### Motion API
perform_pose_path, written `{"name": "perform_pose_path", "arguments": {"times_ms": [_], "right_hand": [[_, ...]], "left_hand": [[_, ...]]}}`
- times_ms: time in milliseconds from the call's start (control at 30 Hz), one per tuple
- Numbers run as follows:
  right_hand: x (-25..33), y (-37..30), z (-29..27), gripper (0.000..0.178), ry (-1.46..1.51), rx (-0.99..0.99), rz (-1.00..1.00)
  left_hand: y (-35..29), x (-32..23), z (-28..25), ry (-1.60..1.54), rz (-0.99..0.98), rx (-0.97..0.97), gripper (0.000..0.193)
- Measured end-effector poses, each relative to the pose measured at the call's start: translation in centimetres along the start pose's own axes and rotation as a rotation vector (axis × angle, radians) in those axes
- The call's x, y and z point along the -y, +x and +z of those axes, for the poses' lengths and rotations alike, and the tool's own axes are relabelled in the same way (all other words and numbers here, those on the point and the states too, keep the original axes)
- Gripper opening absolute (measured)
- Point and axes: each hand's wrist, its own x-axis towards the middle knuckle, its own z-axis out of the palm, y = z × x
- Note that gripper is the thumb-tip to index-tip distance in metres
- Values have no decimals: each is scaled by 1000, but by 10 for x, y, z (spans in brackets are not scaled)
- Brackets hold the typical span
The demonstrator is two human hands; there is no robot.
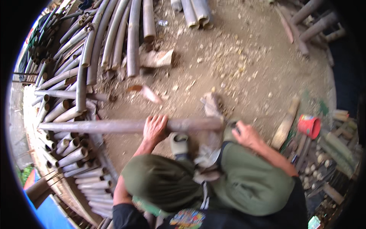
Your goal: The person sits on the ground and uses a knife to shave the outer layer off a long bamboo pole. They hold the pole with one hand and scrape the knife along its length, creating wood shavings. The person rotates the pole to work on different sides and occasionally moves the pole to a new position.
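A long pole (95,126) is stretching sideways above a dirt floor (263,101) strewn with chips (238,68); the left hand (155,128) is gripping it, fingers curled over; the right hand (248,135) is bending its fingers, their hold unclear; stacked poles (73,155) are crowding the left

pole (126,126): bamboo, smooth, matt; trousers (251,179): cloth, matt; pot (309,126): plastic, smooth; ground (244,91): earth, rough
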Motion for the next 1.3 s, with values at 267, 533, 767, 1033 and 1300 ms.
{"name": "perform_pose_path", "arguments": {"times_ms": [267, 533, 767, 1033, 1300], "right_hand": [[-27, -44, 26, 48, -18, -417, -104], [-89, -64, 111, 51, 28, -452, -92], [-215, -81, 37, 53, -3, -505, 206], [-294, -73, -28, 52, -65, -636, 195], [-320, -7, -71, 42, -77, -922, 169]], "left_hand": [[-83, 161, -58, 289, -341, 244, 103], [-66, 204, -82, 407, -264, 396, 80], [-19, 93, -123, 141, -42, 213, 75], [-13, -19, -161, -60, 64, 155, 68], [9, -67, -159, -288, 113, 358, 74]]}}
